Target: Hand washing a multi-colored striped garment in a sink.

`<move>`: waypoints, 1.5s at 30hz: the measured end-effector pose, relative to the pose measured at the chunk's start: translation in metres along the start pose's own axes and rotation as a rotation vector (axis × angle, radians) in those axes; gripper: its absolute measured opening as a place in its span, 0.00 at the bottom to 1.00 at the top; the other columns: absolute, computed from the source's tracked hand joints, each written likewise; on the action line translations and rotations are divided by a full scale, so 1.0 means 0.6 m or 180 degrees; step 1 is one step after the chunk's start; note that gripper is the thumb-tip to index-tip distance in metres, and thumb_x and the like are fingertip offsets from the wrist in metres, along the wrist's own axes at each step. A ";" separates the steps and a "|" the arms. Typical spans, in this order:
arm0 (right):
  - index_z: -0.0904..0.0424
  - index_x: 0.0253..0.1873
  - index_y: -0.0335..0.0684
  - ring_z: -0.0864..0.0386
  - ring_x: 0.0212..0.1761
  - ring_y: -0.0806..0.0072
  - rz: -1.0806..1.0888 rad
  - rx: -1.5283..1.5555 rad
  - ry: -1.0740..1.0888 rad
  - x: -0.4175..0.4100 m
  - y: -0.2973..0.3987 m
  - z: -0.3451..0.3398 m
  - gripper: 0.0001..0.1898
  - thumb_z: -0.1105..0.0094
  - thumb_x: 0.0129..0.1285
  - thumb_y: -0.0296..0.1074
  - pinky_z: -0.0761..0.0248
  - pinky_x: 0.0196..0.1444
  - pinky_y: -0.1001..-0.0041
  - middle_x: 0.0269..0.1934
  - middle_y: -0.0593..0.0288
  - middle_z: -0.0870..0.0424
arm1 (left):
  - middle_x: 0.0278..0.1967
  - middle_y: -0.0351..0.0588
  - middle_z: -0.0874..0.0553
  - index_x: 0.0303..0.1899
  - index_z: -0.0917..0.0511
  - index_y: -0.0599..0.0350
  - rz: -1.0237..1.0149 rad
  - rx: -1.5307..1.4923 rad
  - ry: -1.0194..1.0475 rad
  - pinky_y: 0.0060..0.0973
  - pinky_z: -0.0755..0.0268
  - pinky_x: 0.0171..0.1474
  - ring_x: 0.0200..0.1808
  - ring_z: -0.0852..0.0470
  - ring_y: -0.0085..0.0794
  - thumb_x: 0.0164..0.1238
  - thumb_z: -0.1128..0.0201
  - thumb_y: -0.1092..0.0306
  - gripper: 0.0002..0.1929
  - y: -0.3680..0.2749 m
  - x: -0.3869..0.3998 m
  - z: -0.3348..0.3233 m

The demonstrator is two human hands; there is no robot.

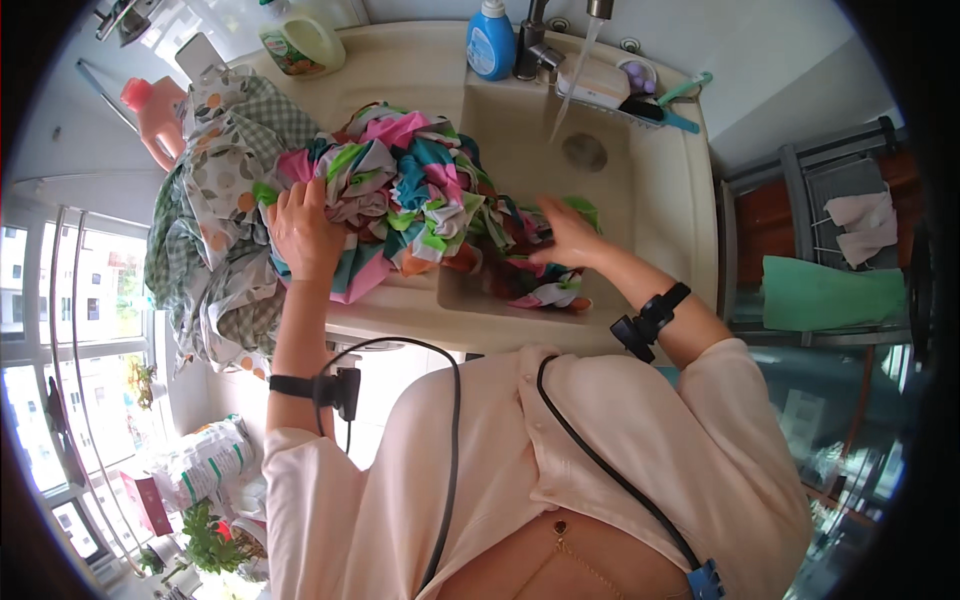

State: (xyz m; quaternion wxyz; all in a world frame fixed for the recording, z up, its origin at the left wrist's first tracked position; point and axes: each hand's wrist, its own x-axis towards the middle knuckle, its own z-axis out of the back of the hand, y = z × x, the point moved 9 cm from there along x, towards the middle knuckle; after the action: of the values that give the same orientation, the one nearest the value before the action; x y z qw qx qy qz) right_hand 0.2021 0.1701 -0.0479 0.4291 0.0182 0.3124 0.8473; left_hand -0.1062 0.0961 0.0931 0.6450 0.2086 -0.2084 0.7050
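A heap of multicoloured patterned fabric point(420, 176) lies on the left ledge of the beige sink point(660, 225), and its right end hangs down into the basin. My left hand point(304, 232) rests on the left part of the heap, fingers bent over the cloth; whether it grips is not plain. My right hand point(570, 232) touches the part in the basin, its thumb and fingers apart. Water runs from the faucet point(600, 9) into the basin near the drain point(584, 152). Beside my left hand lies a pile of checked and fruit-printed fabric point(225, 172).
Behind the basin stand a blue bottle point(491, 45), a soap box point(596, 81) and brushes point(679, 120). A green-yellow detergent jug point(300, 45) and a pink jug point(156, 120) are at the left. A rack with a green cloth point(832, 292) stands right.
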 end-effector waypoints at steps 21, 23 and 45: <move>0.28 0.58 0.33 0.20 0.47 0.65 -0.0822 0.4014 -0.1039 0.024 0.066 0.061 0.33 0.30 0.40 0.20 0.26 0.51 0.68 0.47 0.54 0.19 | 0.32 0.42 0.24 0.38 0.26 0.50 0.0461 -0.0153 -0.0024 0.37 0.35 0.45 0.40 0.23 0.40 0.33 0.35 0.72 0.21 0.018 -0.013 -0.029; 0.28 0.58 0.33 0.21 0.49 0.66 -0.0553 0.3806 -0.1062 0.022 0.153 0.141 0.34 0.29 0.41 0.21 0.28 0.54 0.70 0.48 0.55 0.20 | 0.32 0.42 0.24 0.38 0.26 0.50 0.0491 -0.0149 -0.0026 0.36 0.35 0.45 0.40 0.23 0.40 0.34 0.36 0.72 0.21 0.025 -0.019 -0.032; 0.32 0.46 0.37 0.22 0.43 0.49 0.2092 0.0480 -0.1441 0.247 0.506 0.060 0.20 0.35 0.49 0.35 0.28 0.43 0.57 0.40 0.47 0.23 | 0.51 0.48 0.20 0.53 0.26 0.54 0.0659 -0.1897 -0.0915 0.37 0.33 0.56 0.54 0.23 0.38 0.61 0.41 0.58 0.20 0.082 -0.044 -0.080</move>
State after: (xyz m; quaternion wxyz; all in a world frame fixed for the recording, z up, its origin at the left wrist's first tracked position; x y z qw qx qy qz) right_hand -0.0983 0.1656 0.1114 0.1907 0.3347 0.2488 0.8886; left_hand -0.1543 0.0973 0.0373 0.5666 0.0860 -0.5140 0.6382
